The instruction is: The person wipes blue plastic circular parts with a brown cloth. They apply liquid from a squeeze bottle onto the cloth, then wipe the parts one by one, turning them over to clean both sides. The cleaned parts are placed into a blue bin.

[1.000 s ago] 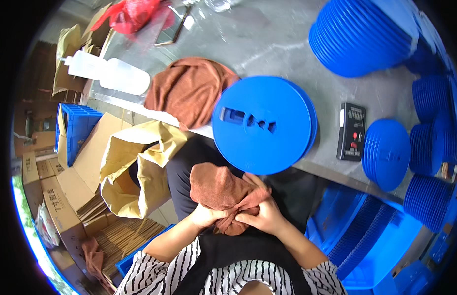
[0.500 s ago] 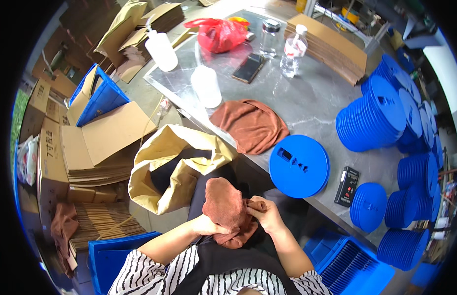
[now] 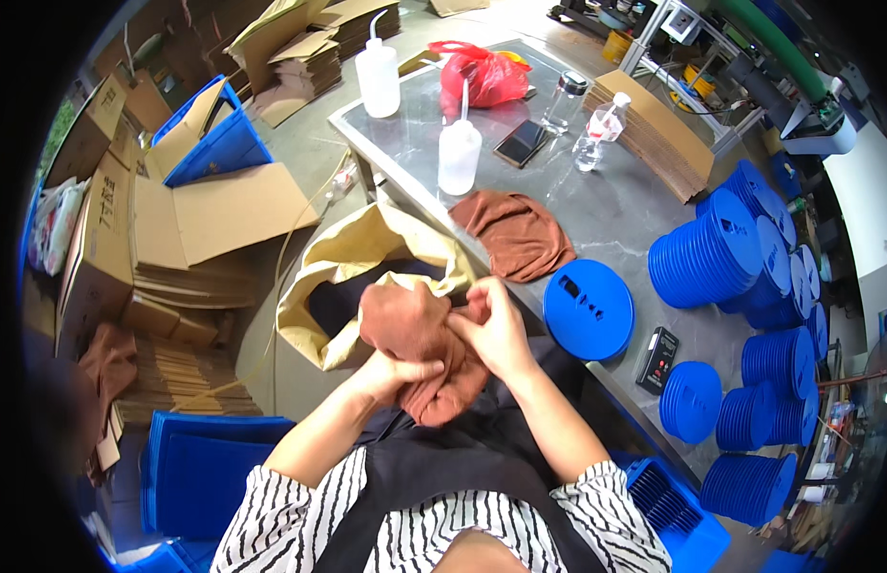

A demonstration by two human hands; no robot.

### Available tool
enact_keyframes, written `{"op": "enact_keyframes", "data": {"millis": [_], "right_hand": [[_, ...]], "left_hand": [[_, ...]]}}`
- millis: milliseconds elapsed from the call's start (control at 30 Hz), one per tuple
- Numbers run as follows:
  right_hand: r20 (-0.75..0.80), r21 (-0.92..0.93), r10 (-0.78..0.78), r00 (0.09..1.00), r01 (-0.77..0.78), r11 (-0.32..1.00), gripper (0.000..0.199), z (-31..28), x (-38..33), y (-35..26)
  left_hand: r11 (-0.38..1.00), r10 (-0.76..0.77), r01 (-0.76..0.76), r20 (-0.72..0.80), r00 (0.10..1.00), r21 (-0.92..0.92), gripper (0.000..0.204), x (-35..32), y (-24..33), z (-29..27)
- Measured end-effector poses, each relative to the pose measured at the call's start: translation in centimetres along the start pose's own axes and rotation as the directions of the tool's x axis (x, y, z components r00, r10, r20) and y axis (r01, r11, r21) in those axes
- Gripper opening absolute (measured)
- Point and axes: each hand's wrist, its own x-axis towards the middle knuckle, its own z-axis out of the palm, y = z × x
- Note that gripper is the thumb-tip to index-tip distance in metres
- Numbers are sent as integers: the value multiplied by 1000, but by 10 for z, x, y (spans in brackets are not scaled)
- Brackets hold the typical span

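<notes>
A rust-brown cloth (image 3: pixel 405 320) is bunched up in front of my chest, over the near edge of an open yellow sack (image 3: pixel 372 229). My left hand (image 3: pixel 401 374) is closed round its left side, the thumb lying across the folds. At the right side my right hand (image 3: pixel 491 329) pinches the cloth with fingers curled together. The sack's inside looks dark. On the table's near edge lies another brown cloth (image 3: pixel 515 236), spread in a rough round. Beside it is a round blue plastic disc (image 3: pixel 589 310) with small cut-outs.
Several stacks of blue discs (image 3: pixel 701 253) stand on the grey table (image 3: pixel 615 215)'s right. A black handheld device (image 3: pixel 658 360), squeeze bottles (image 3: pixel 460 158), phone (image 3: pixel 522 143) and red bag (image 3: pixel 484 78) also lie there. Flattened cardboard (image 3: pixel 233 215) and blue crates (image 3: pixel 214 468) are at left.
The view has shifted. Both hands have moved forward with the brown cloth, which now overlaps the sack's edge. My left hand still grips it, and my right hand still pinches its right side.
</notes>
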Motion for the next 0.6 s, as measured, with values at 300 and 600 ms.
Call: {"op": "enact_keyframes", "data": {"millis": [300, 600], "right_hand": [[-157, 314, -224, 962, 264, 912, 25, -23, 116, -16], [-316, 138, -34, 948, 82, 987, 35, -76, 359, 88]], "left_hand": [[844, 447, -464, -127, 886, -267, 77, 43, 44, 4], [367, 834, -910, -365, 414, -193, 54, 234, 112, -84]]}}
